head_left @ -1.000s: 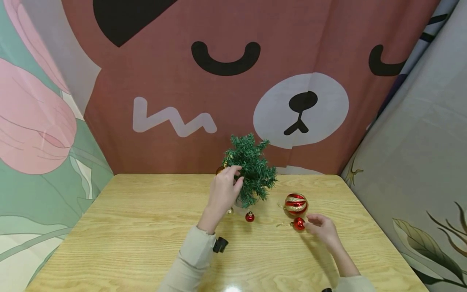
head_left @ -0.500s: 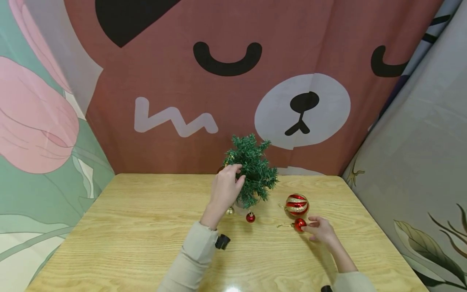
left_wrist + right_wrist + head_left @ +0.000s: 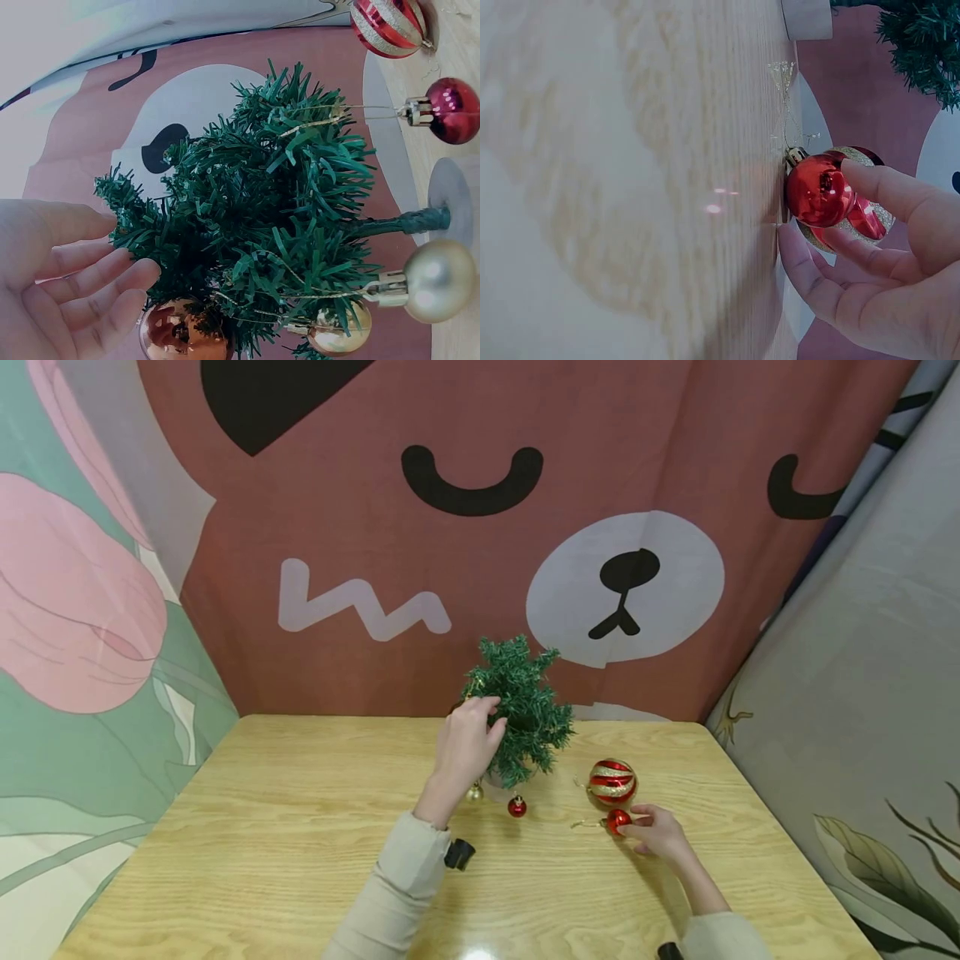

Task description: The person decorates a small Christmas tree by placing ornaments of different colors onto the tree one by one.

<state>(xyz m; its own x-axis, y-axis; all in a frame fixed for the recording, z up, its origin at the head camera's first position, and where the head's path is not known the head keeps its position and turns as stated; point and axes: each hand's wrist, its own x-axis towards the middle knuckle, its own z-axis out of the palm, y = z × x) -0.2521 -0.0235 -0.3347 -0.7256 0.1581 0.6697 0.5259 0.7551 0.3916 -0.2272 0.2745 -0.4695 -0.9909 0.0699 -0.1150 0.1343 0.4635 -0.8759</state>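
Observation:
My left hand [image 3: 462, 743] is at the left side of a small green artificial Christmas tree [image 3: 521, 710]. In the left wrist view its fingers [image 3: 112, 289] are loosely bent at a branch tip, with no ornament in them. On the tabletop to the right, my right hand [image 3: 660, 833] holds a small shiny red bauble [image 3: 817, 191] between thumb and fingers; its gold cap and string point left in the head view. Just behind lies a larger red-and-gold striped bauble [image 3: 612, 781]. From the tree hang a small red bauble [image 3: 517, 807], a pale gold bauble [image 3: 439, 281], a copper bauble [image 3: 184, 334] and another gold one [image 3: 341, 330].
The wooden table [image 3: 300, 827] reaches back to a curtain [image 3: 360, 677] with a bear print. Patterned cloths hang at the left and right sides. The tree's round pale base [image 3: 450, 202] stands on the table.
My right hand's fingers have closed in around the small red bauble, which stays in place on the table. The left hand remains at the tree; the view has shifted slightly.

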